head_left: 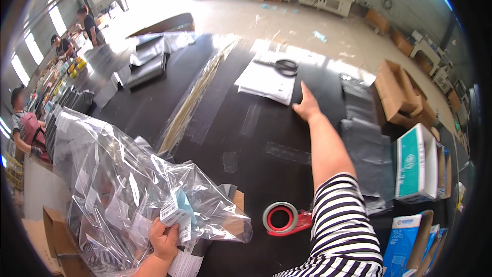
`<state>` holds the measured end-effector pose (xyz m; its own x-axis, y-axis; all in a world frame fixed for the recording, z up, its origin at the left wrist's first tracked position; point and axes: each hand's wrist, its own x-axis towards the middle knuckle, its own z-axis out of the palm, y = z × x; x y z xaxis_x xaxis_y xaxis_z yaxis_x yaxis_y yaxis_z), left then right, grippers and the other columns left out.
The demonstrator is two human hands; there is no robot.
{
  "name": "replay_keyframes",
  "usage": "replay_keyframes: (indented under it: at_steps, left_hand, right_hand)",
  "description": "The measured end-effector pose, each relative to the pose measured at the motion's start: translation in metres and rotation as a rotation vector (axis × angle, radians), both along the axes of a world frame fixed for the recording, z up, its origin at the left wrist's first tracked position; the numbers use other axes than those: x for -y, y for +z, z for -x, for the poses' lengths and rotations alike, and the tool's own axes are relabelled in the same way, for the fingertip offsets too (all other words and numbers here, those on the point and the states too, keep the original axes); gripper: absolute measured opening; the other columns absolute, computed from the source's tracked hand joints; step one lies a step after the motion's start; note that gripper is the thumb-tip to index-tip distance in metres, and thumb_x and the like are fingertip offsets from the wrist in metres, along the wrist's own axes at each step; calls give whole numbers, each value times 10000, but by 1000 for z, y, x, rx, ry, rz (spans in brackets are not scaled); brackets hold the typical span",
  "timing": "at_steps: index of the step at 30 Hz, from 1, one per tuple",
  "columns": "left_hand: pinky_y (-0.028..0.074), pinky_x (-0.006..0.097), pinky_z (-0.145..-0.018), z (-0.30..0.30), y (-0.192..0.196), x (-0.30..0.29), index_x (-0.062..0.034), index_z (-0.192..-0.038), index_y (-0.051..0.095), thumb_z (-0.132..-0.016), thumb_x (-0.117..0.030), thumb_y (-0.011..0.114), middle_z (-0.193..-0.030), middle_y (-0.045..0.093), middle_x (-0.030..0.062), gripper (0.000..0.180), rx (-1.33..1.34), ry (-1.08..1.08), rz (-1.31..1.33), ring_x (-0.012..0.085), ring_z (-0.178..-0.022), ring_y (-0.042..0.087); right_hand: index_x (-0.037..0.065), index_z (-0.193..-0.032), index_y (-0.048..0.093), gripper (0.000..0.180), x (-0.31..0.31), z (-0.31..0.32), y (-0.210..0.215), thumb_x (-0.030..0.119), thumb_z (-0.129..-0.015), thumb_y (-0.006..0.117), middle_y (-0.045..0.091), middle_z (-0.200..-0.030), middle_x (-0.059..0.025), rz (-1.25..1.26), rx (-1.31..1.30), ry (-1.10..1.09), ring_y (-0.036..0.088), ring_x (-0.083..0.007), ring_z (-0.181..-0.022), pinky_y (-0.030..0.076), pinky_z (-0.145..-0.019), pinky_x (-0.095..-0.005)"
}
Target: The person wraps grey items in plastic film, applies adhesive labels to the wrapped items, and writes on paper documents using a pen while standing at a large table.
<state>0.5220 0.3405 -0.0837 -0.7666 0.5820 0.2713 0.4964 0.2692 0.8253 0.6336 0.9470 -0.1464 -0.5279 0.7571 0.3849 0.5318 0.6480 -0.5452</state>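
A large clear plastic bag (118, 174) spreads over the near left of the table, with papers and other pieces showing through it. At its near edge my left hand (164, 238) is closed on a small white and light-blue barcode label (177, 211). My right arm stretches far across the table. At its end my right hand (307, 103) is open, fingers extended, beside the right edge of a stack of white papers (264, 82). Black-handled scissors (286, 67) lie on those papers. Between my arms sits a roll of tape (280, 218) on a red dispenser.
Cardboard boxes (394, 92), a teal and white box (410, 164) and blue boxes (405, 241) line the right side. Black plastic sheets (361, 149) lie beside them. Long thin strips in clear film (197, 97) cross the table. Other people (89, 25) stand at the far left.
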Motion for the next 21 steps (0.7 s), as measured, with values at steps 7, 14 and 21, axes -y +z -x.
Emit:
replay_keyframes:
  at_steps: [7,14,21]
  left_hand:
    - [484,281,-839,8,-16,23,37,-1134,623,-919,-73,619,-1058,642,64,242,42,-15,138,150,-948,618]
    - [481,309,-845,9,-15,16,38,-1109,644,-891,-85,637,-1062,645,107,251,34,0,132,201,-958,627]
    - [493,351,-786,8,-11,2,12,-1025,689,-816,-14,655,-991,664,162,213,6,29,36,304,-889,648]
  right_hand:
    - [96,-1027,709,263,-24,75,0,76,-876,495,697,-1095,-152,-261,280,280,651,-338,-1042,522,-898,-409]
    - [52,-858,681,194,52,78,18,93,-869,492,711,-865,-184,-322,418,185,708,-337,-820,571,-731,-429]
    - [-80,-1086,604,302,196,96,40,167,-912,603,660,-1066,-285,158,264,464,640,-443,-1021,505,-943,-444]
